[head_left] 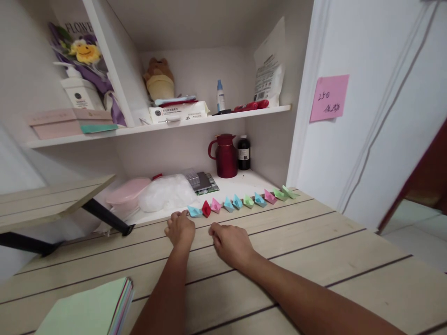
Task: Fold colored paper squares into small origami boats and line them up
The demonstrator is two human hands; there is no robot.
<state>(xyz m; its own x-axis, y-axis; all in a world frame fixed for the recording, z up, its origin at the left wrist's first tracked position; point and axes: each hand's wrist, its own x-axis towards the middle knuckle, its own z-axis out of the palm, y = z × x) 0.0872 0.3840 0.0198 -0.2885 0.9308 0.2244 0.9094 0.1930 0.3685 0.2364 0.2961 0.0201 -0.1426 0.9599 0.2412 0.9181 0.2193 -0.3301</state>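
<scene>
Here's my left hand, right up at the table's far edge, fingers bent at the near left end of the blue boat; whether the tips touch it or pinch it, I can't tell from here; the boat sits first on the left in a line of ten, and its long axis runs left to right, roughly along the edge — one tip toward my left fingers, the other toward the red boat just beside it; both ends are pointed, so I can't say which is the bow.

And the red one — that's turned nearly end-on to me, its long axis running away across the edge; next comes the pink boat, its peak up, and the row slants on to the right, up to the last green boat, whose long axis lies mostly sideways, slightly aslant!

My right hand rests on the table, nearer me than the row, fingers curled in and thumb side facing left; what's inside that curl is hidden, so I can't tell whether it grips anything; down at lower left lies the paper stack, green on top.
</scene>
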